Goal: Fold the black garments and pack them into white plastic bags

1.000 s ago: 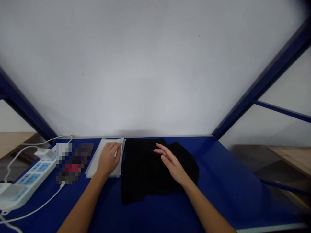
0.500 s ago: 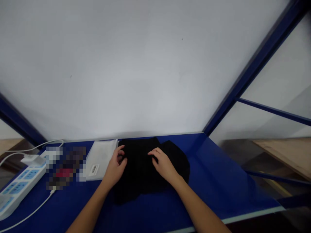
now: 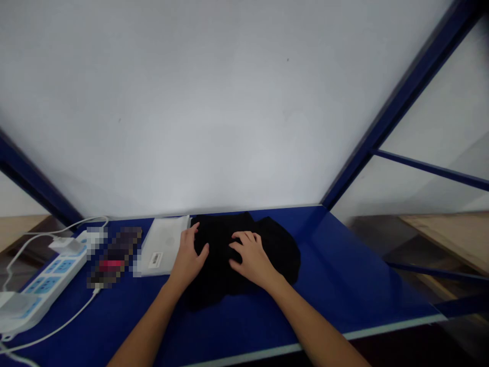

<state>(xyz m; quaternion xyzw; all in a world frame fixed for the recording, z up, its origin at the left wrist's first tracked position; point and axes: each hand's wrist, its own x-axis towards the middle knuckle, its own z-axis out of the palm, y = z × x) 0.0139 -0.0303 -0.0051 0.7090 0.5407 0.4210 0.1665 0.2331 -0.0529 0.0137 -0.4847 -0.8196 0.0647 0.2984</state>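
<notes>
A black cloth item (image 3: pixel 217 275), perhaps a garment, lies bunched on the blue tabletop (image 3: pixel 336 275); its dark folds hide its exact kind. On its left edge rests my left hand (image 3: pixel 188 256), thumb apart from the fingers. My right hand (image 3: pixel 250 257) lies over the middle of the cloth with its fingers spread and slightly bent. Neither hand visibly pinches the fabric. Just left of the cloth, close to my left hand, is a clear plastic bag (image 3: pixel 164 239) with a white barcode label (image 3: pixel 155 260).
A white power strip (image 3: pixel 57 280) with blue sockets and a plugged-in charger (image 3: pixel 66 245) runs along the left side. Beside it lies a blurred-out phone-like object (image 3: pixel 114 260) on a white cable. A pale wall (image 3: pixel 229 102) and blue metal posts (image 3: pixel 382 122) bound the table.
The fingers of my right hand have spread wider on the cloth. My left thumb has moved right, away from its fingers. The whole view has shifted slightly.
</notes>
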